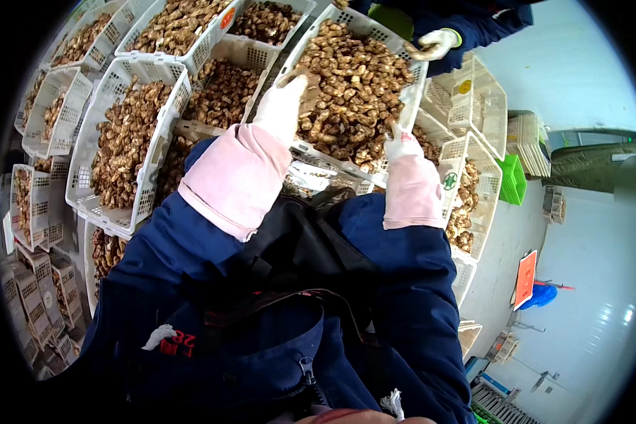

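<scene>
A white perforated crate (418, 81) sits at the upper centre of the frame, between the two hands, with its heap of brown pieces (353, 92) filling it broadly. The pieces are knobbly, tan to dark brown, and packed loosely together. At the crate's left side is the left hand (283, 106), white-gloved, its fingers partly bent; whether it grips anything cannot be told. The right hand (403, 145), also white-gloved, is at the lower right side, fingers pointing up the frame beside the heap; how far it is open, and any hold, is unclear.
</scene>
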### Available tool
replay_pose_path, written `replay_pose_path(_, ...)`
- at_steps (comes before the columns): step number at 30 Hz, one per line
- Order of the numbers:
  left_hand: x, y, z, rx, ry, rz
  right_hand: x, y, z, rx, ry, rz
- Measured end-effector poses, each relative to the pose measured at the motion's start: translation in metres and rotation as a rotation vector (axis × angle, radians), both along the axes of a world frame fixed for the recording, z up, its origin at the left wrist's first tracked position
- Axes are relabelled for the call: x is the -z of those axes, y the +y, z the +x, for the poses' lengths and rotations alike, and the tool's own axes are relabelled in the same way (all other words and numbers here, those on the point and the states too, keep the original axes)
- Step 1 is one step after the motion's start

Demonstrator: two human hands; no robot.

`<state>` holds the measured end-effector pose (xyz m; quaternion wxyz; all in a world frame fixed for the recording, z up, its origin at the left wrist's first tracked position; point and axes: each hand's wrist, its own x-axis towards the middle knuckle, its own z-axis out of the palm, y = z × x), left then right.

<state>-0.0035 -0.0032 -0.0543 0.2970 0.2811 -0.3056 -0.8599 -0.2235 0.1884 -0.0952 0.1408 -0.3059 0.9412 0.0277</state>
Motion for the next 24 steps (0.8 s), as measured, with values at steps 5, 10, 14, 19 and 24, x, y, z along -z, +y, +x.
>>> replay_pose_path(5, -0.007, -0.004, -0.004, 0.024, -0.005, -0.066, -0.018, -0.025, 0.012, -0.042, -0.088, 0.481)
replay_pose_path(10, -0.015, -0.001, -0.005, 0.059, 0.015, -0.043, 0.013, -0.043, 0.021, -0.033, -0.031, 0.646)
replay_pose_path(14, -0.018, -0.008, 0.0, 0.061, 0.018, -0.023, 0.002, -0.048, 0.023, -0.031, -0.033, 0.604)
replay_pose_path(19, -0.023, -0.007, 0.002, 0.039, 0.021, -0.031, -0.019, -0.047, 0.01, 0.055, -0.024, 0.403)
replay_pose_path(24, -0.017, 0.004, 0.005, 0.075, 0.053, -0.145, -0.009, -0.046, 0.023, -0.247, 0.149, -0.061)
